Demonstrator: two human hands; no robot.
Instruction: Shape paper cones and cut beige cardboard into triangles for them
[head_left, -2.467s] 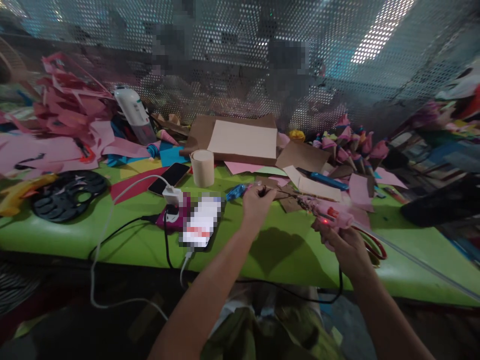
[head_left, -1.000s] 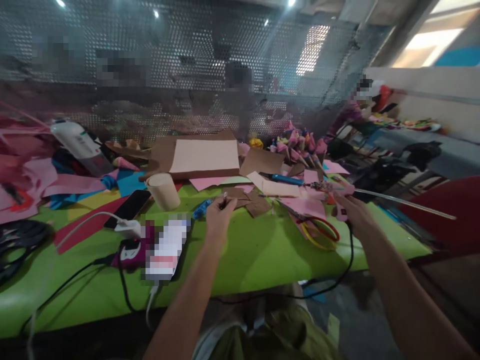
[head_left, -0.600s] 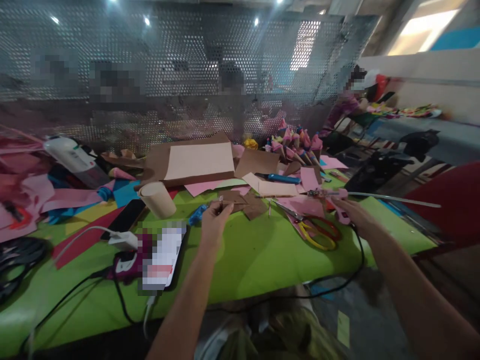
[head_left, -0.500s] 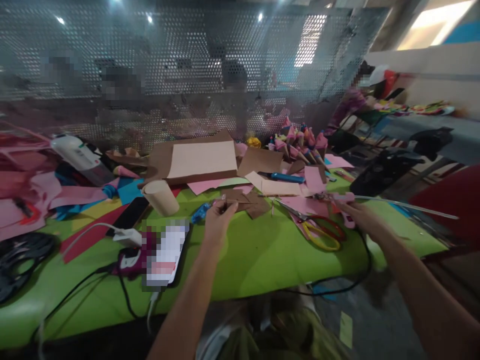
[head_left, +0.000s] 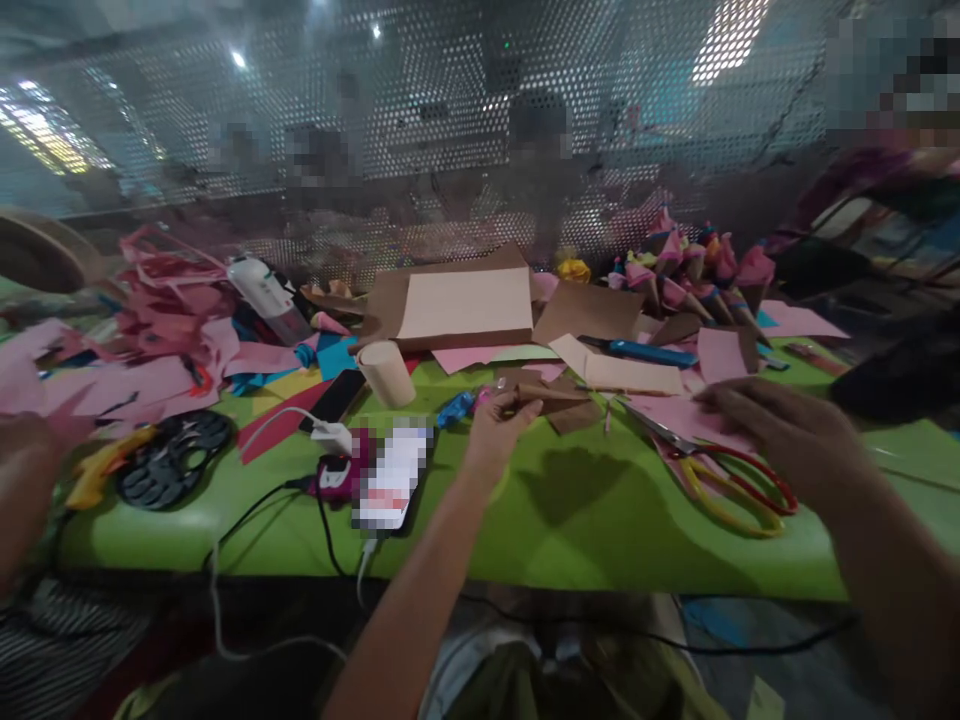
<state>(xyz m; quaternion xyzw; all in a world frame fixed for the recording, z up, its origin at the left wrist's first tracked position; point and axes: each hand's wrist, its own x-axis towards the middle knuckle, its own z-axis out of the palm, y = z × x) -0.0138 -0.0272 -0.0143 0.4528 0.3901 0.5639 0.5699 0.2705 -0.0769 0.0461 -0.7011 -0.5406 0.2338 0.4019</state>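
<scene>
Just one head-worn cam, looking forward and down across the bright green table (head_left: pixel 600 540) from its near edge, pretty close, facing the grey perforated metal screen (head_left: pixel 450 120) along the far edge.

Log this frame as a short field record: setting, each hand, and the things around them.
setting: green table strewn with paper scraps, perforated screen behind
left hand: pinches a thin brown stick over brown paper scraps
right hand: open, palm down, hovering over the scissors; contact unclear
nearby: paper cup, blue cutter, cardboard sheet, paper cones
left edge: blurred hand of another person
</scene>
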